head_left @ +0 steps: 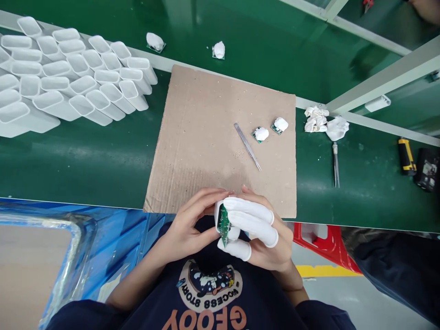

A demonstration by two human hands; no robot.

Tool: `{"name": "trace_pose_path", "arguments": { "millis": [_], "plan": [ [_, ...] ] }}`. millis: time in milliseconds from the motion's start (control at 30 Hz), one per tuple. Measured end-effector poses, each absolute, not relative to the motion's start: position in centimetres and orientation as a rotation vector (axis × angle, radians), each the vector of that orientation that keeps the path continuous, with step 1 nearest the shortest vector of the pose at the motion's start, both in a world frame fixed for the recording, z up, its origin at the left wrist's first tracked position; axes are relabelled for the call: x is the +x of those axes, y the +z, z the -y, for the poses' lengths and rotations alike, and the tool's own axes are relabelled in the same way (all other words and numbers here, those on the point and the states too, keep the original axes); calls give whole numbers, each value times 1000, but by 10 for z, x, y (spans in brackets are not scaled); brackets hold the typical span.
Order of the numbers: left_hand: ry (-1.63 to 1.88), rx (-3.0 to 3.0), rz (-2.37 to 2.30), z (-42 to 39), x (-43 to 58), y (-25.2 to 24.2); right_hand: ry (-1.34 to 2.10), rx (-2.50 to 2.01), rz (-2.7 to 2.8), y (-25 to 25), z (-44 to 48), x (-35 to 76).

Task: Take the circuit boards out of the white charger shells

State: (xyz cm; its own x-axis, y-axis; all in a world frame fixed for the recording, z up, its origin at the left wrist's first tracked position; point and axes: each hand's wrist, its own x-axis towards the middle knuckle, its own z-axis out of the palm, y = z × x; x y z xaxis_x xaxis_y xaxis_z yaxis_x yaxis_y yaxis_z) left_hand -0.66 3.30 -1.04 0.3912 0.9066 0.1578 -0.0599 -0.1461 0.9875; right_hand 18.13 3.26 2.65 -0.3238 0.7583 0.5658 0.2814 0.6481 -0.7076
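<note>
My left hand is wrapped around a white plastic housing, most of it hidden by the fingers. My right hand wears white finger cots and pinches a green circuit board at the housing's open end. The board stands tilted against the opening; how far it goes in cannot be seen. Beyond my hands, metal tweezers lie on a cardboard sheet. To their right sit two small circuit boards, a nearer one and a farther one, each topped with a white lump.
Several white housings stand packed together at left. Two more topped boards, one left and one right, lie behind a raised strip. Loose finger cots, another pair of tweezers and a yellow-black tool lie at right.
</note>
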Motion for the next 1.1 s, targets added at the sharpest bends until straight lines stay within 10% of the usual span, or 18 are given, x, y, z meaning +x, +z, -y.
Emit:
{"name": "trace_pose_path", "arguments": {
  "millis": [1100],
  "plan": [
    [1050,1687,-834,-34,-4,-7,371,-823,2220,15,-33,206]
  ]
}}
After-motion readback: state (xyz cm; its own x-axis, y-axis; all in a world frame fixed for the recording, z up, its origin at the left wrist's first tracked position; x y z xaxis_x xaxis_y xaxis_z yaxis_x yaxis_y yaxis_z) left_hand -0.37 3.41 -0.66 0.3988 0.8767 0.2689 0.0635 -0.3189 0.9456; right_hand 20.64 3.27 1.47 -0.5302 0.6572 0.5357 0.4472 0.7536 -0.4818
